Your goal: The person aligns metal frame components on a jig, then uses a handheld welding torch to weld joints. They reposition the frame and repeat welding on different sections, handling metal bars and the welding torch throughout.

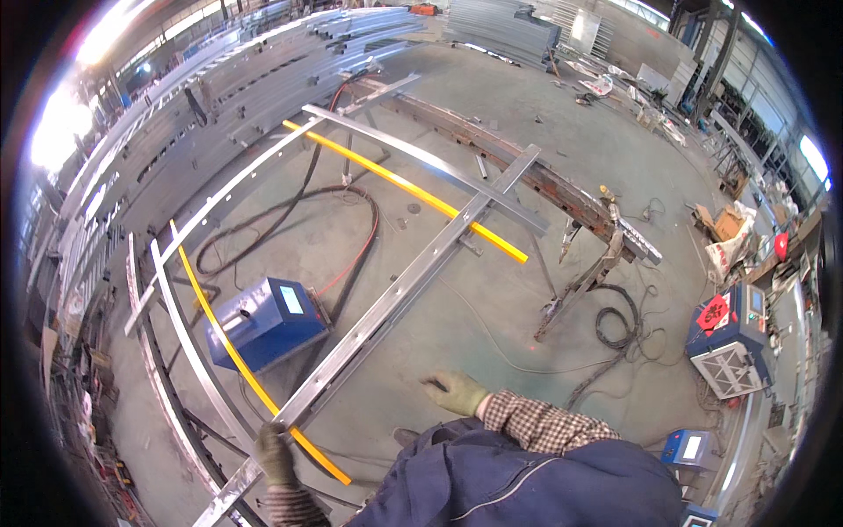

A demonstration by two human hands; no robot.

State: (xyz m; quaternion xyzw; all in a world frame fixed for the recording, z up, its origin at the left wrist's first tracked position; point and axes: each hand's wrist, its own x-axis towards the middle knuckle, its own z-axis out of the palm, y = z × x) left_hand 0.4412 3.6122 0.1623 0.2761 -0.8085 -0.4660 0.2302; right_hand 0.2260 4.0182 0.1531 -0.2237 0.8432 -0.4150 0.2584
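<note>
My left hand, in a green work glove, closes on a long silvery metal bar near where a yellow bar crosses it. This long bar lies across the frame from lower left to upper right, with small holes along its face. A second yellow bar crosses it farther off, beside a silvery cross bar. Away from the frame, over the floor, is my right hand, also gloved. Its fingers are curled together, with a small dark thing at their tips that is too small to name.
A blue machine box stands under the frame, beside a looped dark cable. A rusty steel beam supports the far side. At right are another blue machine and coiled cable. Stacked metal profiles fill the far left.
</note>
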